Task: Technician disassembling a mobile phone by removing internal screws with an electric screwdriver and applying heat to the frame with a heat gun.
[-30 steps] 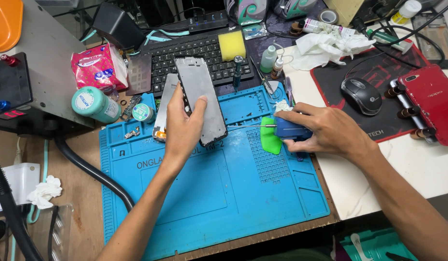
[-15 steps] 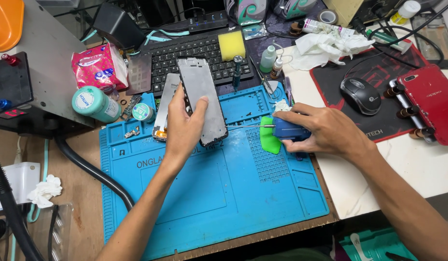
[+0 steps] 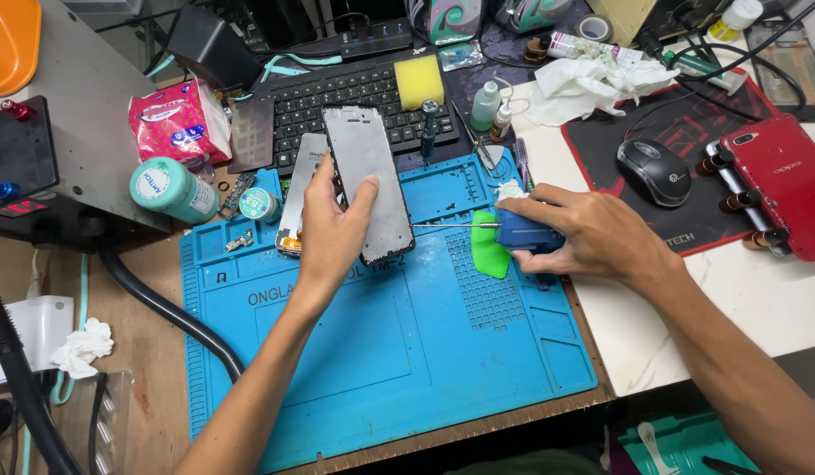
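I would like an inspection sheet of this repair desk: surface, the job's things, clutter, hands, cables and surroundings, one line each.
Surface: blue silicone repair mat on a wooden desk, with white crumbs near its grid area.
Job's things: phone frame tilted up off the mat; blue tool with a thin metal tip pointing at the frame's edge; green pick beside it.
Clutter: teal jar, pink tissue pack, yellow sponge, crumpled tissues.
Hands: left hand grips the frame; right hand grips the tool.
Cables: black hose across the desk's left.
Surroundings: keyboard, mouse, red phone.
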